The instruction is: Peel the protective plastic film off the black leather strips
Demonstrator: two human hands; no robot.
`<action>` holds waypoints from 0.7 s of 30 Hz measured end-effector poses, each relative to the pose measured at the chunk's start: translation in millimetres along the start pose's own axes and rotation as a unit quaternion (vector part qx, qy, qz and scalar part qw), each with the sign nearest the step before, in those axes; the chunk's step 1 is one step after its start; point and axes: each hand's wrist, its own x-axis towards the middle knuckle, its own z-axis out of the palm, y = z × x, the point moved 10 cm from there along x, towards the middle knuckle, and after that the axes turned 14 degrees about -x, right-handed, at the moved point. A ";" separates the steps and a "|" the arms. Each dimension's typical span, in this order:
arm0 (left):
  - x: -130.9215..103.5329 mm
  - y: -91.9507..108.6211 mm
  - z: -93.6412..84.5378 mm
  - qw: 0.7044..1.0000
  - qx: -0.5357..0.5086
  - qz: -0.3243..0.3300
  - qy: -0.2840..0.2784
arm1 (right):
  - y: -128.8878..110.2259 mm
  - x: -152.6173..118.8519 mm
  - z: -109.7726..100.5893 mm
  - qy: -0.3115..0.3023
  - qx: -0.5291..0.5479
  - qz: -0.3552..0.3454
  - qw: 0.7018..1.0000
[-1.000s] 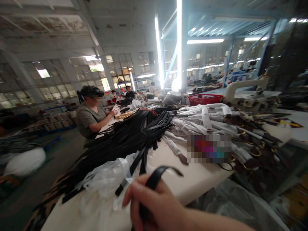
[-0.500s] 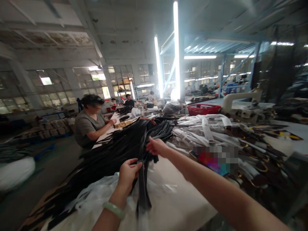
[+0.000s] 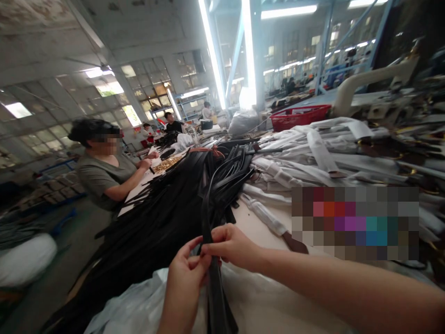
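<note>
A long black strap (image 3: 216, 297) runs from a heap of black straps (image 3: 163, 204) down toward me over the pale table. My left hand (image 3: 189, 266) pinches it from the left between thumb and fingers. Close against it, my right hand (image 3: 234, 246) grips the same strap from the right, fingertips almost touching those of the left. Clear plastic film (image 3: 139, 301) lies below the heap, partly hidden by my left wrist.
White-wrapped straps (image 3: 313, 157) are piled at the right, with a red basket (image 3: 299, 117) behind them and a sewing machine (image 3: 375, 83) beyond. A person (image 3: 104, 171) works at the table's left side, near small gold pieces (image 3: 168, 164).
My right hand has come down the strap to meet my left hand and now pinches it. The view has tilted downward and shifted, so the strap heap and basket appear higher.
</note>
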 end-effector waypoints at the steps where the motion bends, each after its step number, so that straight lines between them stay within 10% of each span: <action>1: -1.8 0.4 -1.2 1.000 0.003 -0.001 0.008 | 0.0 -1.0 0.7 0.000 0.006 0.004 1.000; 7: -15.5 -9.5 5.6 0.996 0.045 -0.081 -0.016 | 3.2 6.5 -31.8 0.066 0.098 0.052 0.992; 14: -13.7 -4.5 0.1 0.997 0.025 -0.066 0.010 | 10.3 -2.0 -0.5 -0.015 0.033 0.057 0.998; 21: -15.1 -7.2 6.2 0.997 0.013 -0.070 0.018 | 0.0 11.1 -29.3 0.037 0.063 0.025 0.997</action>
